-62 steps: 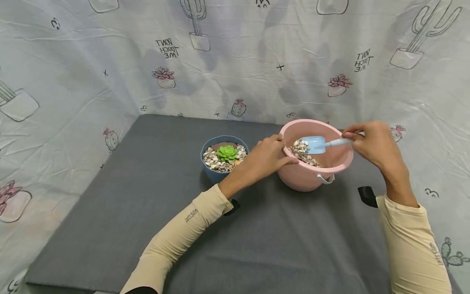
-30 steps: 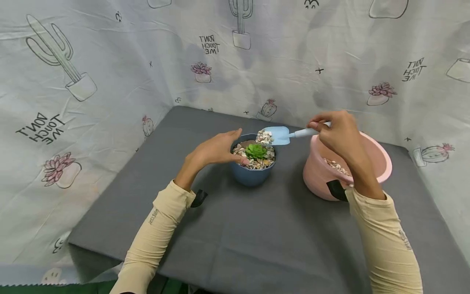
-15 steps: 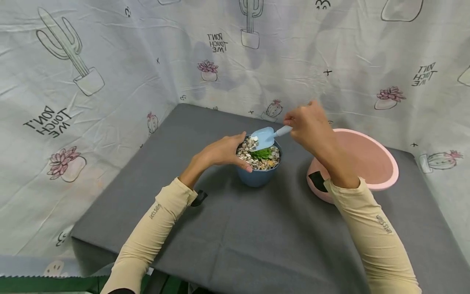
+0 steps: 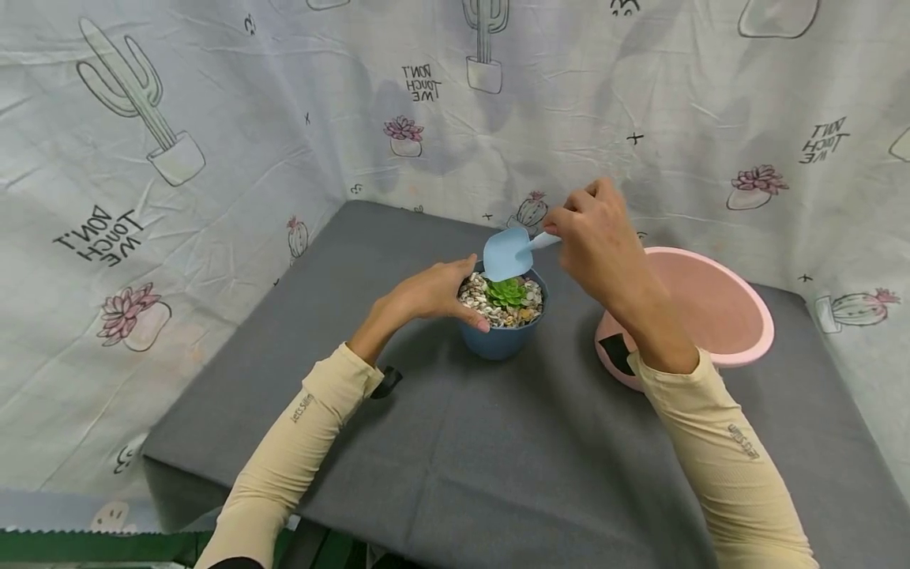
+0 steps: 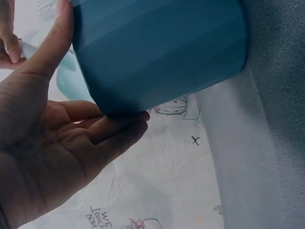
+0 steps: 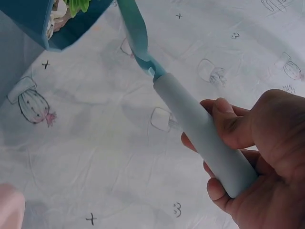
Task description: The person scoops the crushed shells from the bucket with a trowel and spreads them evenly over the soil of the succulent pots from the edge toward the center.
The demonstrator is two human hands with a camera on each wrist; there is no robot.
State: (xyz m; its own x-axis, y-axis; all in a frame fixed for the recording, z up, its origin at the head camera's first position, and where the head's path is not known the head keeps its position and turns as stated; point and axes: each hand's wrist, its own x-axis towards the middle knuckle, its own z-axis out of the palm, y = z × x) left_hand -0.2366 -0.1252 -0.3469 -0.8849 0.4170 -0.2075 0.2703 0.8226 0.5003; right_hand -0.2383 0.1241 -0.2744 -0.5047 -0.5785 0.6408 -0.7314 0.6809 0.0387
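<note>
A blue flower pot (image 4: 500,343) stands on the grey-covered table, filled with pale pebble- or shell-like pieces (image 4: 472,294) around a green succulent (image 4: 506,293). My left hand (image 4: 429,293) holds the pot from its left side, thumb at the front of the rim and fingers behind; the left wrist view shows those fingers against the pot wall (image 5: 162,52). My right hand (image 4: 600,241) grips the white handle (image 6: 205,136) of a small light blue trowel. Its blade (image 4: 506,257) is tipped over the pot's back rim, just above the succulent, with no pieces visible on it.
To the right stands a pink bucket (image 4: 714,312), partly covered by my right forearm. A cloth with printed cacti (image 4: 569,118) hangs behind and left of the table (image 4: 455,458). The table's front edge runs along the bottom left.
My right hand has carried the loaded trowel left from the bucket to the pot. Its blade has tipped, emptied and risen slightly. My left hand has moved from the bucket rim to the pot.
</note>
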